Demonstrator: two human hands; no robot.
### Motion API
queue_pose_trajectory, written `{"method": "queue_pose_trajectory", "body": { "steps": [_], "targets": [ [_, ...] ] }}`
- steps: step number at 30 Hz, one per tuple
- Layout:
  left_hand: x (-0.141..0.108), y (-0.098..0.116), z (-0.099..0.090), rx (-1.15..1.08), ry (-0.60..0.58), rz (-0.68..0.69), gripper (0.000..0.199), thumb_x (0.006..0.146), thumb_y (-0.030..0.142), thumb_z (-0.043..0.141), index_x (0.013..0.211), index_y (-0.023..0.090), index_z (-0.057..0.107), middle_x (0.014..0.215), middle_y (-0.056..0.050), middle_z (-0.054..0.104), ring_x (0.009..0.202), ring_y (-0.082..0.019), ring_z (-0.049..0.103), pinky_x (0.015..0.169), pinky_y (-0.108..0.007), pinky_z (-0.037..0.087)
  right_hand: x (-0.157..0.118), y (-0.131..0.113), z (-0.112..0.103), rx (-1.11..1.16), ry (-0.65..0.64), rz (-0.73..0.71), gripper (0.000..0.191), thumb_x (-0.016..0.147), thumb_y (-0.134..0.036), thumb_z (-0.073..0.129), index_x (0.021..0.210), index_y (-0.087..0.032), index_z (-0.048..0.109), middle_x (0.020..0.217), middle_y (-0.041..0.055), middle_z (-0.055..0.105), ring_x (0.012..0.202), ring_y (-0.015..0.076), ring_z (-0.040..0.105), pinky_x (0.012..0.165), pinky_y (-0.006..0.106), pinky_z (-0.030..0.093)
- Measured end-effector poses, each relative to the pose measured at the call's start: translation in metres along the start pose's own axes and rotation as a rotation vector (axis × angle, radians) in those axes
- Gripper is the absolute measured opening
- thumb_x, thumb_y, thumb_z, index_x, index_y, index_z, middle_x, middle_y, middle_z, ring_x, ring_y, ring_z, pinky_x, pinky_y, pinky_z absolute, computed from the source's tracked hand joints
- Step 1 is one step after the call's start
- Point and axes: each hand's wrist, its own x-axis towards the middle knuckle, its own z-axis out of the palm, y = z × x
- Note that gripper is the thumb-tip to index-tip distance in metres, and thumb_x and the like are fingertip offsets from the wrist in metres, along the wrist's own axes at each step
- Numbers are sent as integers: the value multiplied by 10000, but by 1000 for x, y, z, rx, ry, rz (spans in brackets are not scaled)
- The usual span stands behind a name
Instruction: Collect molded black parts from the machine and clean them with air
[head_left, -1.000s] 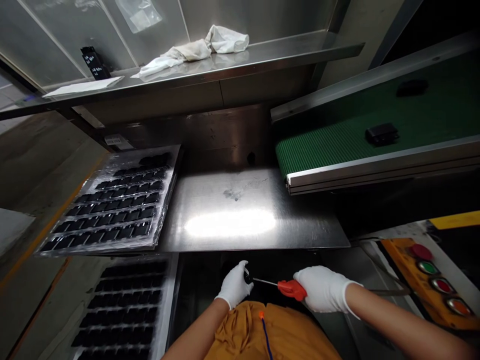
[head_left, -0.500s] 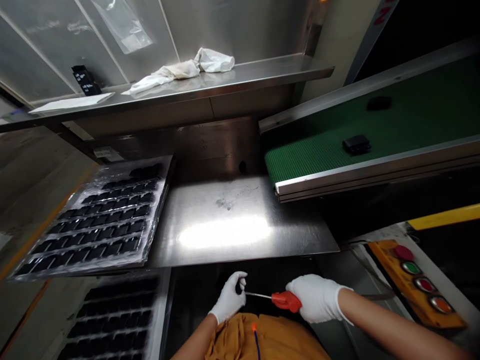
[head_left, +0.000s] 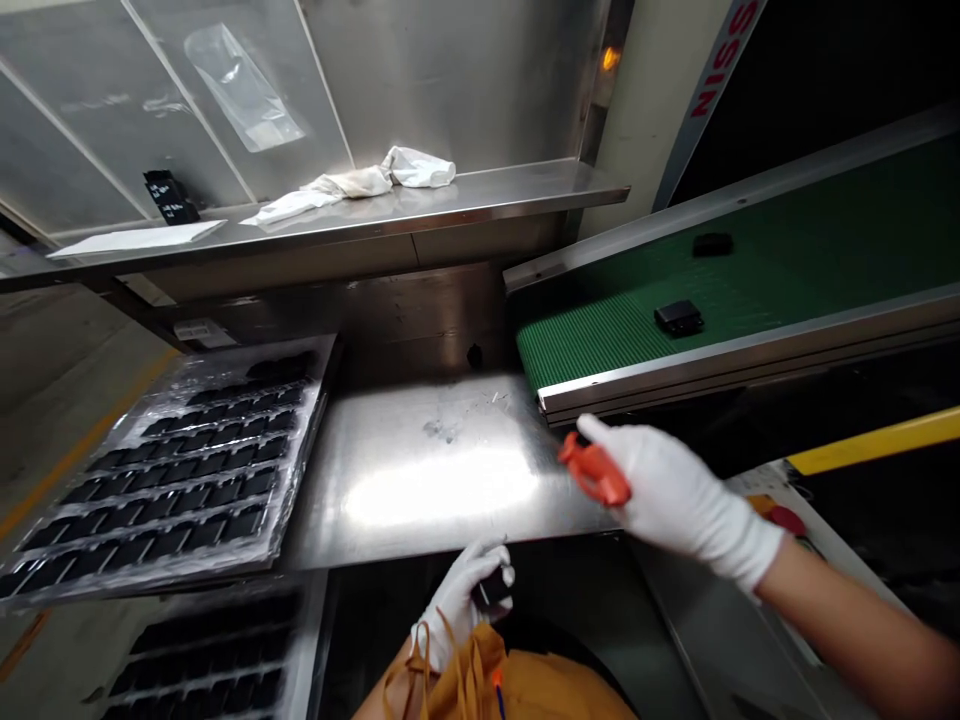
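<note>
My left hand [head_left: 463, 598], in a white glove, is closed around a small black part [head_left: 493, 590] just below the front edge of the steel table [head_left: 375, 420]. My right hand [head_left: 679, 495], also gloved, grips a red-handled tool [head_left: 596, 472] above the table's right front corner; the tool's thin shaft is blurred. Two black parts lie on the green conveyor belt [head_left: 787, 240]: one [head_left: 679, 318] nearer its lower end, another [head_left: 712, 244] farther up.
At the left, a plastic-covered tray [head_left: 306, 440] holds rows of black parts, with another such tray [head_left: 311, 640] below. White cloths [head_left: 352, 183] lie on the raised shelf [head_left: 525, 190]. An orange control box [head_left: 761, 503] sits at the right, partly behind my right arm.
My right hand has moved up and forward with the red tool, away from my left hand. The black part now shows in my left hand. The whole view has shifted slightly.
</note>
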Motion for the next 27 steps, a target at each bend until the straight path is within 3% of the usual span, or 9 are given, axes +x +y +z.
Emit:
{"method": "queue_pose_trajectory", "body": {
  "steps": [2,4,8,10,17,21,24,26,27],
  "targets": [
    [-14,21,16,-258,-67,-20,348,789,274,694,1117,204,603,924,3,552,776,-95,550,615,-220,431,21,22,-23,-108,214,93,538,742,-197,518,1266,-83,472,888,131,674,786,256,628,685,333,430],
    [-26,39,30,-387,-143,-7,283,842,256,642,1115,190,608,924,7,556,789,-100,558,742,-296,488,39,44,-35,-181,301,250,495,772,-241,520,1248,-112,486,796,94,650,685,227,597,624,320,393],
    [-40,67,42,-462,-250,-28,250,882,299,610,1097,172,621,889,8,582,738,-103,567,769,-334,505,60,78,-28,-212,173,466,358,889,-417,430,1107,-152,529,692,64,597,562,183,513,576,322,332],
    [-43,80,43,-492,-273,-47,268,865,328,640,1079,168,628,859,13,594,701,-95,569,714,-294,502,59,88,-15,-278,131,459,427,877,-534,440,1060,-156,519,665,62,575,574,199,506,587,333,337],
    [-52,124,38,-470,-296,-28,304,862,383,632,1059,152,640,821,0,633,672,-124,610,639,-288,505,39,95,9,-514,309,265,414,856,-605,461,996,-216,449,626,45,485,681,278,521,703,390,386],
    [-53,140,40,-451,-300,-27,315,859,401,628,1046,148,641,826,-14,638,697,-140,622,628,-287,494,33,75,5,-500,362,306,348,849,-577,499,924,-241,445,713,76,501,712,314,537,681,408,389],
    [-51,146,47,-428,-260,-28,329,867,436,611,1035,155,641,825,-12,623,709,-142,612,644,-289,486,23,30,6,-392,495,431,346,848,-488,557,1027,-195,519,792,110,566,772,342,587,651,414,408],
    [-48,147,54,-393,-197,-20,360,878,478,584,1038,160,638,824,-7,607,697,-132,592,667,-296,485,17,-15,13,-124,656,269,270,857,-340,597,1079,-191,562,866,97,637,780,274,627,712,390,463],
    [-46,146,57,-370,-158,-6,379,879,496,577,1047,162,635,825,-4,597,692,-126,581,681,-299,485,15,-39,18,-12,613,118,251,857,-267,612,1095,-202,572,901,82,666,788,238,640,739,369,476]
  ]
}}
